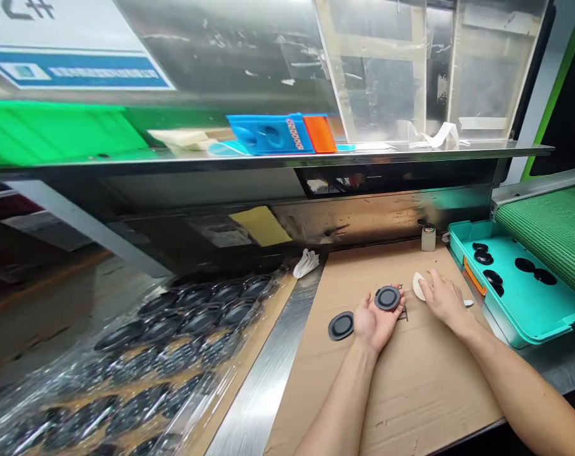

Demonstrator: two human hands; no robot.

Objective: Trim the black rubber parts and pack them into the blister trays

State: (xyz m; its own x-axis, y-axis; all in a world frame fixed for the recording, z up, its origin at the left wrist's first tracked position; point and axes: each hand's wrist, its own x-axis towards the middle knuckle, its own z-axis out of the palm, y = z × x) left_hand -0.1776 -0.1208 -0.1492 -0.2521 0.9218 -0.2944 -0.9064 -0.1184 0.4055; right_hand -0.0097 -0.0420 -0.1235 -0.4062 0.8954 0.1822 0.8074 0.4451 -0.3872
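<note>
My left hand [379, 320] is turned palm up over the cardboard sheet [411, 373], its fingers curled round a black oval disc with a raised rim [387, 297]. A second black oval disc [341, 325] lies flat on the cardboard, just left of that wrist. Further right, my right hand [442, 297] pinches a cream-coloured, rounded flat pad [418, 287] between thumb and fingers. Part of the pad is hidden by the fingers. Under the right wrist a small white item [468, 303] shows, too small to make out.
A turquoise bin [548, 316] with several black parts stands right, beside a green conveyor belt [548, 218]. Left lies a plastic-covered tray of black discs [187, 323]. A small bottle [429, 237] stands at the back. Overhead, a metal shelf [387, 154] carries a blue-and-orange box [282, 134].
</note>
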